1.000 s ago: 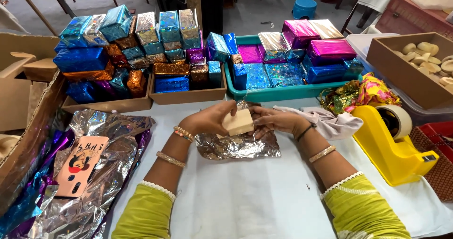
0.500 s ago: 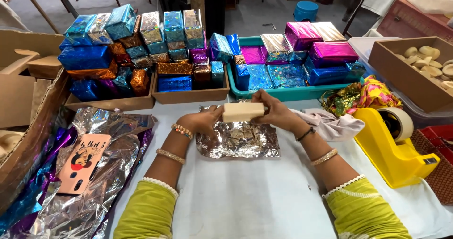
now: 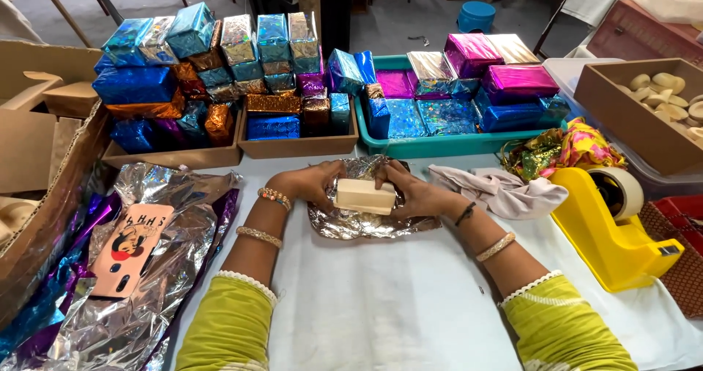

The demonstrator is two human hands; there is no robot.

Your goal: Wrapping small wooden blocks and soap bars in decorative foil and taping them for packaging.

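Turned flat since a second ago, the stiff, light-looking block (image 3: pixel 365 195) sits on crinkly foil (image 3: pixel 366 221), left hand (image 3: pixel 311 184) and right hand (image 3: pixel 410 194) gripping its ends.

soap bar (image 3: pixel 365 196): cream, rectangular, flat | on crinkled silver foil (image 3: pixel 351 223), probably touching

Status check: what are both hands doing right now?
Left hand and right hand grip cream soap bar. Bar over silver foil sheet. Nothing blocking.
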